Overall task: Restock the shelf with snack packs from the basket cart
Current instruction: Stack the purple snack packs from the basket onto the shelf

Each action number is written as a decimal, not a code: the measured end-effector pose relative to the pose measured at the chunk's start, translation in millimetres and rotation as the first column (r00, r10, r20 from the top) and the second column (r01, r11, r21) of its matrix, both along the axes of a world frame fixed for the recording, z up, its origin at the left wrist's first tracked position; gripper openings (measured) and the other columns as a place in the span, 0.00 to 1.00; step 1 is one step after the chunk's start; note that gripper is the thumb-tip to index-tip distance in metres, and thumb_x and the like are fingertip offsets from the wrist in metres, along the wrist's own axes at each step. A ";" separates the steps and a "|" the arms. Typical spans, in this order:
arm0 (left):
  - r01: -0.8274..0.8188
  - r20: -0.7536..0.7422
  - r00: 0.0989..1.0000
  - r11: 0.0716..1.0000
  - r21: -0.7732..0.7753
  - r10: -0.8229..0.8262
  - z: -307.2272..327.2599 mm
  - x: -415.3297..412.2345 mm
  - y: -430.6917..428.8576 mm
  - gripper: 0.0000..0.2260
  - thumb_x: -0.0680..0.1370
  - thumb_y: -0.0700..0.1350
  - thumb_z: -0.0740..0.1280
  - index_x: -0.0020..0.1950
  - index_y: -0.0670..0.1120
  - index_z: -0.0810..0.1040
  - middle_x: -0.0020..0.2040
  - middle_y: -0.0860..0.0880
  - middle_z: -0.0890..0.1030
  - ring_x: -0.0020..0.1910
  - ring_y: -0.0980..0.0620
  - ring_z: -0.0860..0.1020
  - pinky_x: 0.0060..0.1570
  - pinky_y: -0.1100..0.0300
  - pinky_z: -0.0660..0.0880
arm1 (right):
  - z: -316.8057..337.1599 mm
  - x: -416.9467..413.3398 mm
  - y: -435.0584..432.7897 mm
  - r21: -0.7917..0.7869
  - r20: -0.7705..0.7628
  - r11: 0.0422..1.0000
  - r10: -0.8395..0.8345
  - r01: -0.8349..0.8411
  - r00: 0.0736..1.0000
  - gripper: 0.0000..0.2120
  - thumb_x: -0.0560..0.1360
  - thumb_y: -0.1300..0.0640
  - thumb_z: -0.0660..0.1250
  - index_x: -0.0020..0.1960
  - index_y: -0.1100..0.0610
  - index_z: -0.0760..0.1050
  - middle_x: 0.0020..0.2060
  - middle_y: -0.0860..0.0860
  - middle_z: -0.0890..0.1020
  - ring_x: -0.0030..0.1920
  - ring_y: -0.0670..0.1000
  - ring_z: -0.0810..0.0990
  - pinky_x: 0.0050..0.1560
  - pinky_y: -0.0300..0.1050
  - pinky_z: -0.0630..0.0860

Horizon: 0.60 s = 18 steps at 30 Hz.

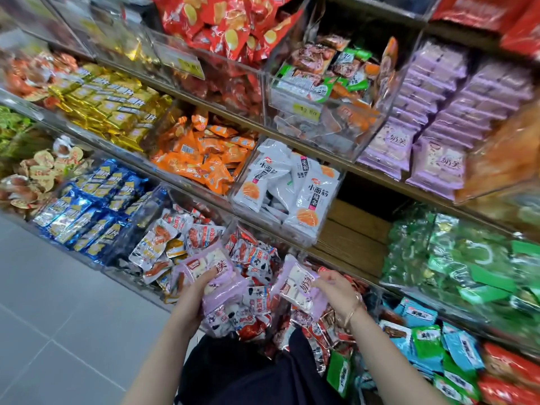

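We record grey floor tiles (58, 311) outboard of the left hand (195, 290), a wooden shelf (353, 235) of clear bins (295, 95) beyond both hands, that left hand gripping a stack of lilac snack packs (201, 261) and the right hand (336, 290) pinching another lilac pack (295, 283) alongside.

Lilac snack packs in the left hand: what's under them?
A heap of small red-and-white snack packs lies under the lilac plastic snack packs the left hand grips; whatever sits directly beneath is covered.

Single head-worn wide-angle view; faces forward-down, tilted, close to shelf (350, 238); floor (58, 317) at left.
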State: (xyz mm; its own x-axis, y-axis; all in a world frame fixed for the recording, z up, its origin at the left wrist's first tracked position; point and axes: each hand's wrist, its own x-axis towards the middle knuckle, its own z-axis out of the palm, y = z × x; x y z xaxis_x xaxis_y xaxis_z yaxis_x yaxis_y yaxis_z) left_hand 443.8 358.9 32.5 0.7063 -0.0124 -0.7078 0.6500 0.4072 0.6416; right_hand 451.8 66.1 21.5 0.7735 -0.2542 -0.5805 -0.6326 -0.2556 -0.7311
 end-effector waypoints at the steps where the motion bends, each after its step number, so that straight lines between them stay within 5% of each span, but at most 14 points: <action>1: -0.005 0.015 1.000 1.000 0.007 0.004 3.7 4.5 -3.9 0.23 0.67 0.50 0.75 0.61 0.47 0.78 0.60 0.43 0.81 0.56 0.40 0.80 0.62 0.42 0.73 | 5.9 -5.5 -11.4 0.046 0.044 0.993 -0.113 0.111 0.993 0.08 0.73 0.62 0.68 0.37 0.54 0.74 0.35 0.51 0.78 0.39 0.52 0.76 0.35 0.40 0.68; 4: 0.004 -0.007 1.000 0.999 0.045 -0.003 17.6 16.4 -17.0 0.22 0.62 0.57 0.75 0.53 0.54 0.76 0.67 0.44 0.75 0.65 0.40 0.74 0.60 0.44 0.72 | 25.8 -18.4 -40.9 0.211 0.107 0.922 -0.351 0.324 0.930 0.09 0.75 0.64 0.64 0.36 0.58 0.75 0.36 0.55 0.78 0.41 0.54 0.75 0.42 0.47 0.69; 7: 0.058 0.018 0.998 0.997 0.050 -0.059 31.9 26.8 -31.6 0.36 0.56 0.62 0.75 0.62 0.53 0.75 0.67 0.45 0.74 0.62 0.43 0.76 0.52 0.50 0.75 | 49.4 -19.7 -58.1 0.399 0.176 0.811 -0.525 0.427 0.833 0.08 0.74 0.68 0.60 0.39 0.60 0.74 0.44 0.58 0.79 0.47 0.56 0.77 0.42 0.47 0.72; 11: 0.130 0.102 0.985 0.989 0.070 -0.137 50.2 42.1 -55.1 0.48 0.54 0.64 0.76 0.71 0.49 0.69 0.68 0.45 0.74 0.62 0.43 0.76 0.63 0.47 0.71 | 83.2 -3.0 -71.1 0.588 0.294 0.700 -0.653 0.406 0.698 0.10 0.77 0.66 0.56 0.56 0.63 0.72 0.52 0.58 0.80 0.51 0.54 0.80 0.46 0.46 0.76; 14: 0.169 0.144 0.974 0.984 0.062 -0.176 63.7 51.9 -69.4 0.50 0.54 0.64 0.78 0.72 0.50 0.68 0.68 0.45 0.73 0.59 0.46 0.78 0.54 0.53 0.74 | 118.1 33.4 -80.2 0.683 0.397 0.661 -0.693 0.311 0.602 0.13 0.77 0.66 0.53 0.55 0.62 0.73 0.51 0.56 0.81 0.53 0.53 0.80 0.50 0.45 0.78; 18: 0.212 0.193 0.957 0.976 0.050 -0.217 79.1 63.7 -81.8 0.56 0.50 0.66 0.76 0.75 0.49 0.64 0.72 0.46 0.68 0.66 0.42 0.72 0.66 0.43 0.68 | 160.7 100.1 -88.4 0.701 0.425 0.641 -0.727 0.312 0.540 0.17 0.75 0.68 0.52 0.62 0.62 0.69 0.59 0.60 0.75 0.60 0.57 0.76 0.60 0.53 0.74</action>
State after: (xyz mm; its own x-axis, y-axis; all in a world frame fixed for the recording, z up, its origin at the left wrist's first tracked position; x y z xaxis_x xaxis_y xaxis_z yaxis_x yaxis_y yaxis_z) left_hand 507.5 277.1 111.5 0.8144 -0.1605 -0.5577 0.5801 0.2516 0.7747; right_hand 551.9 -22.3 182.2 0.7924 -0.5822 -0.1821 0.1505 0.4758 -0.8666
